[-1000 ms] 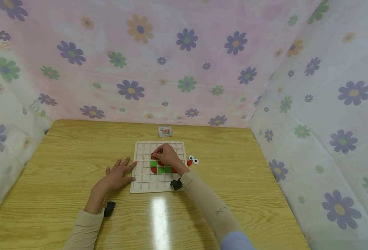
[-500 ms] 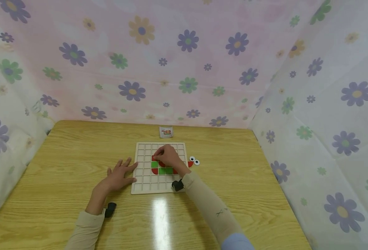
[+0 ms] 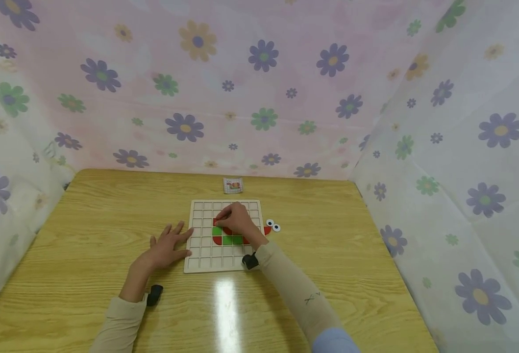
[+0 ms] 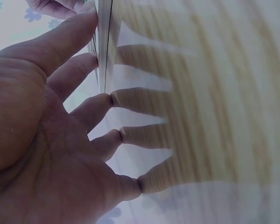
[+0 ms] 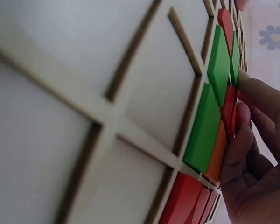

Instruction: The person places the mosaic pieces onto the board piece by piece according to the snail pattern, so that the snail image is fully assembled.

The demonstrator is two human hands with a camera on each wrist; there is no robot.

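A pale wooden grid board (image 3: 201, 263) lies on the table, with red and green tiles in its middle cells. My right hand (image 3: 240, 220) reaches over it, thumb and finger pinching a red tile (image 3: 215, 222) at the upper left of the pattern. Just below that tile is a green tile (image 3: 216, 230). The right wrist view shows another green tile (image 5: 200, 133), an orange tile (image 5: 216, 156) and a red tile (image 5: 181, 198) near the curled fingers. My left hand (image 3: 164, 249) rests with spread fingers, thumb and index at the board's left edge. The right hand hides part of the pattern.
Two round eye pieces (image 3: 273, 225) and a red rounded piece (image 3: 267, 230) sit at the board's right edge. Behind the board lies a small picture card (image 3: 233, 186). Flowered sheets (image 3: 224, 98) enclose the wooden table (image 3: 330, 235) at the back and sides.
The red tile sits slightly lower, nearer the green tile, than one second ago, and the right fingers have shifted slightly with it. My left hand stays in place at the board's edge.
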